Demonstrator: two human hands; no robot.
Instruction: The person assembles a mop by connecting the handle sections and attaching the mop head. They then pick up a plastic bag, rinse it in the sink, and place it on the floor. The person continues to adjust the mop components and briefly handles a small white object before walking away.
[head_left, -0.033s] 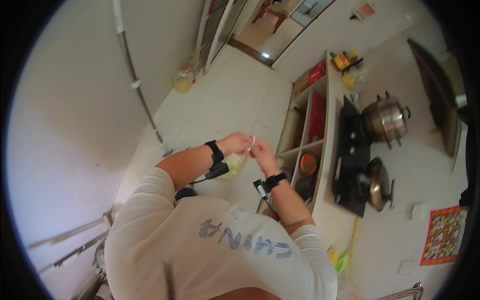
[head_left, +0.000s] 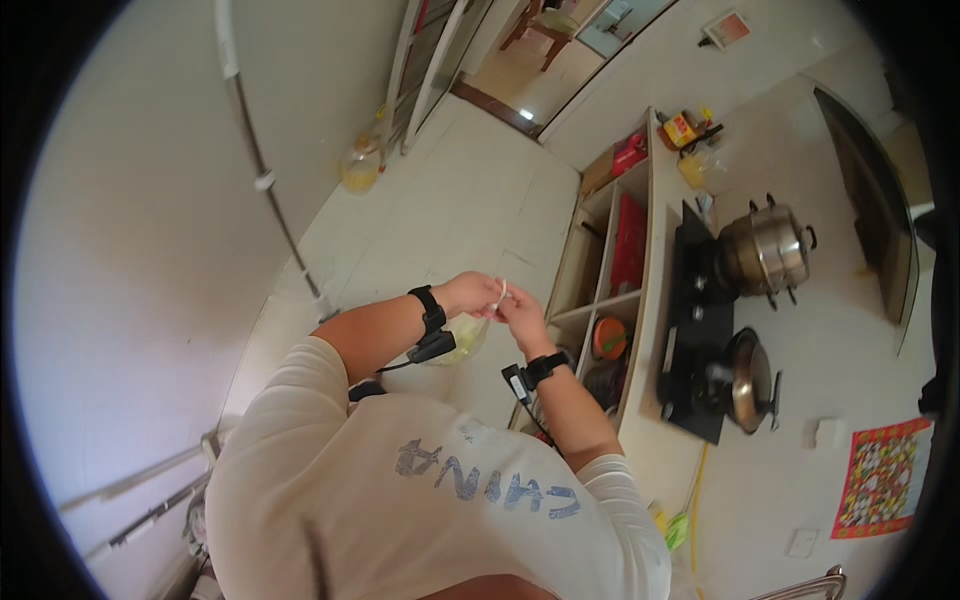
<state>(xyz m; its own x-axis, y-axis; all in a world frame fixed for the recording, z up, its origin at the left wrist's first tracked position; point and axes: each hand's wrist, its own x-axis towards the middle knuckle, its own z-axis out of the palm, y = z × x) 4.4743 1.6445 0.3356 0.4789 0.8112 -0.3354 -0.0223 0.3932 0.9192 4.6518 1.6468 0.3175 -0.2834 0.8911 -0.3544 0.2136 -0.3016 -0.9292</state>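
Note:
My left hand (head_left: 470,294) and my right hand (head_left: 524,316) meet in front of my body, fingertips pinched close together. Between them a thin white loop (head_left: 502,291) stands up, apparently the twisted or knotted top of a bag. Below the fingers hangs a clear plastic bag (head_left: 465,338) with something pale yellow-green inside, partly hidden by my left wrist. Both hands are closed on the bag's top; the exact finger grip is too small to make out. Each wrist wears a black strap with a small dark device and cable.
To the right, a counter over open shelves (head_left: 625,240) carries a black gas stove (head_left: 690,330) with a steel steamer pot (head_left: 765,248) and a wok (head_left: 752,380). A jug of yellow liquid (head_left: 361,165) stands on the floor by the left wall. A metal pole (head_left: 262,160) leans there.
The whole view has shifted slightly. My hands stay together at the top of the bag, with only a small change in the fingers and the white loop.

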